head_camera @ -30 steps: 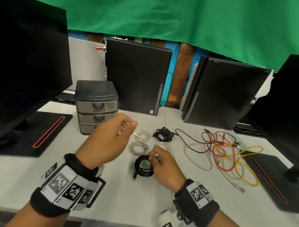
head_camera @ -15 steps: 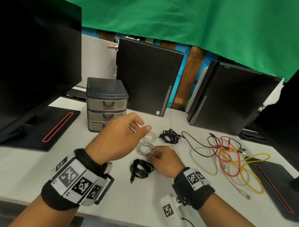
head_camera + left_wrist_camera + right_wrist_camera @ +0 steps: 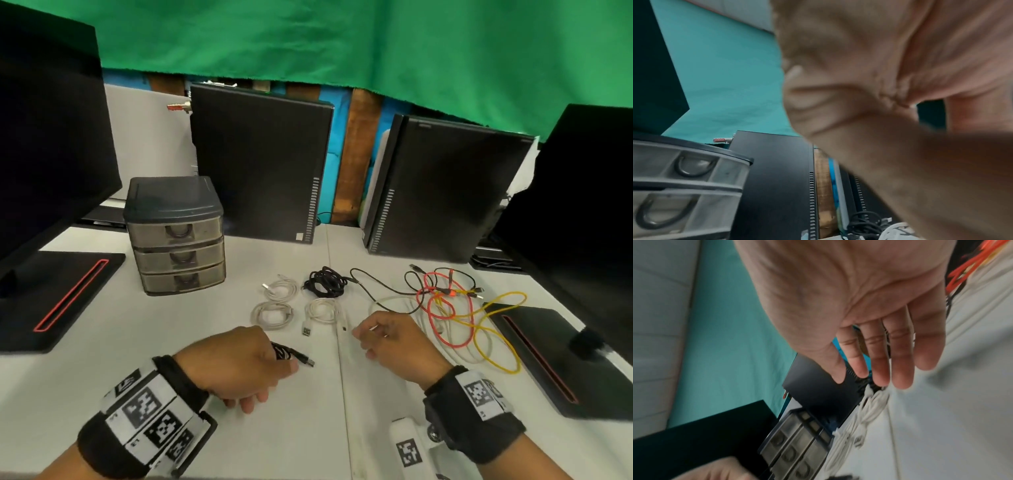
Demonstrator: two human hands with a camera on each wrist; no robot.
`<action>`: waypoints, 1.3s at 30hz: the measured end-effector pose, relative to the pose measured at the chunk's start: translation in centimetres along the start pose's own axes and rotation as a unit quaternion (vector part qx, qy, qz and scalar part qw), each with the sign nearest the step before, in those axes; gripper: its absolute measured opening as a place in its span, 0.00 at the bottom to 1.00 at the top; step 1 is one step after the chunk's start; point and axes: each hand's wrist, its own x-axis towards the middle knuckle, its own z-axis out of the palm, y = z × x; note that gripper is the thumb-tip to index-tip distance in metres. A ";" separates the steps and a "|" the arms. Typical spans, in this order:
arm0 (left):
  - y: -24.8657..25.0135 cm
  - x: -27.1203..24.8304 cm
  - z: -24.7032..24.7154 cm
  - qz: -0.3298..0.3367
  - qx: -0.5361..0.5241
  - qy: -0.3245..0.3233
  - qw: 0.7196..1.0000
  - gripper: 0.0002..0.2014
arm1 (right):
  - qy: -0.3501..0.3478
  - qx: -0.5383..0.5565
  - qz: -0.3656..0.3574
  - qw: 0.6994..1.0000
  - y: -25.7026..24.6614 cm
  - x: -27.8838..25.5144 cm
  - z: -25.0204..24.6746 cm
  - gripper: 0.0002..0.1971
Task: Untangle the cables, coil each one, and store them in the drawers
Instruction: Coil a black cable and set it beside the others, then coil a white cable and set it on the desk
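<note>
- Presently gripped in the left hand [image 3: 239,363]: a coiled black cable [image 3: 286,353], fingers curled over the loops, one plug end poking out past the thumb on the side toward the other hand.
- Judged light, limp and springy; loops likely to fan open if pinched at a single strand, so best held across the whole bundle, away from the stiff plug.
- Right hand [image 3: 390,339] loose and holding nothing, fingers relaxed, hovering just beside the white table [image 3: 137,359]; seen nearly straight in the right wrist view.
- Beyond the gripping hand: three coiled white cables [image 3: 272,313] and one coiled black bundle [image 3: 325,282], near one another but not tangled together.
- Beyond and outward of the free hand: an unsorted tangle [image 3: 452,308] of red, yellow, black and white leads, crossing at many points; thin, soft, apt to snag at the plugs.
- Farther out from the gripping hand, on its outer side: a small drawer unit [image 3: 176,236], all three drawers closed; a drawer needs opening before the coil goes in.
- Path from grip to drawers free of cables; black monitor base [image 3: 51,301] lying beside the unit, computer towers [image 3: 260,164] upright behind.
</note>
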 end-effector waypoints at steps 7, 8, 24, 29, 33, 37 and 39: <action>2.7 1.2 0.5 0.021 -0.032 -0.002 0.999 0.22 | 0.101 0.064 0.042 0.992 1.7 -1.1 -6.2 0.06; 3.5 1.3 0.4 0.035 -0.038 -0.005 0.999 0.21 | 0.118 0.060 0.043 0.990 2.0 -1.0 -7.0 0.06; 10.6 5.3 4.1 0.108 -0.076 -0.053 0.990 0.18 | -0.093 -0.357 0.075 0.926 2.8 -3.1 -6.1 0.04; 10.2 5.6 4.3 0.106 -0.072 -0.057 0.990 0.17 | -0.130 -0.346 0.076 0.926 2.1 -3.9 -7.2 0.12; 10.4 5.7 4.5 0.107 -0.078 -0.063 0.989 0.17 | -0.076 -0.297 0.031 0.951 1.8 -3.2 -8.4 0.13; 10.6 5.8 4.7 0.107 -0.085 -0.053 0.989 0.16 | -0.010 -0.165 -0.004 0.986 0.6 -3.0 -10.4 0.13; 10.7 5.8 4.7 0.108 -0.086 -0.052 0.989 0.16 | 0.118 -0.068 -0.031 0.990 -0.8 -2.6 -13.1 0.13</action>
